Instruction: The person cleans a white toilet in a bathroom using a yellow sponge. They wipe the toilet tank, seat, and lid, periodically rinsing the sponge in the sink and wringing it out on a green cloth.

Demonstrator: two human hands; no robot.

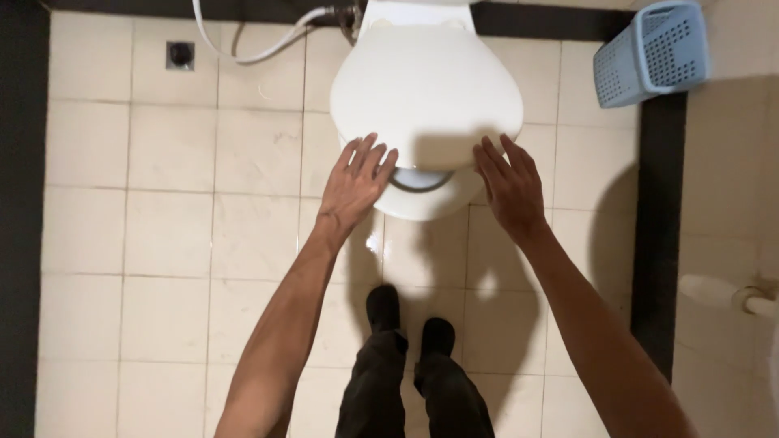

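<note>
The white toilet lid (426,85) lies closed over the toilet bowl (422,199) at the top centre of the head view, against the dark strip along the back wall. Its long axis runs from the hinge end at the wall toward the person, and the rounded front end points at the person's feet. A narrow crescent of seat and bowl rim shows below the lid's front edge.

The left hand (355,182) is open, fingers spread, with the fingertips at the left front edge of the lid. The right hand (510,185) is likewise open and flat, fingertips at the right front edge. Neither hand is closed around anything. Whether the fingertips press on the lid or sit just above it cannot be told.

A white hose (243,50) curves along the floor to the left of the hinge end. A square floor drain (180,55) sits farther left. A light blue perforated basket (649,53) stands to the right of the lid, well apart from it. The person's dark shoes (410,320) stand on the cream tiled floor (162,227) just in front of the bowl. Nothing lies between the hands and the lid.
</note>
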